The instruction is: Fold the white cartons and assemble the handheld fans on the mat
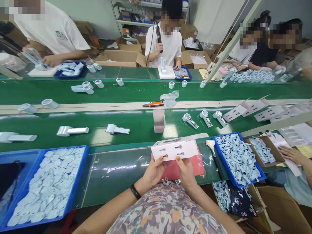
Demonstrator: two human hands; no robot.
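**A white printed card (174,150) is pinched between the left hand (153,174) and right hand (186,172) above a glossy green bench (117,182).**

Ahead of the grip, pale blue handheld fans (190,121) lie on a green conveyor belt (136,125). Well left of it stands a blue tray (78,182) of pale blue parts; nearer on the right stands a second blue tray (230,165), with a black-handled tool (216,162) just beside it. A pink sheet (195,169) is partly hidden behind the card, whose small marks cannot be made out. Both thumbs are pressed on the card's lower front edge, the fingers are hidden behind it, and the forearms are angled inward, a black wristband (135,191) being worn on the left.
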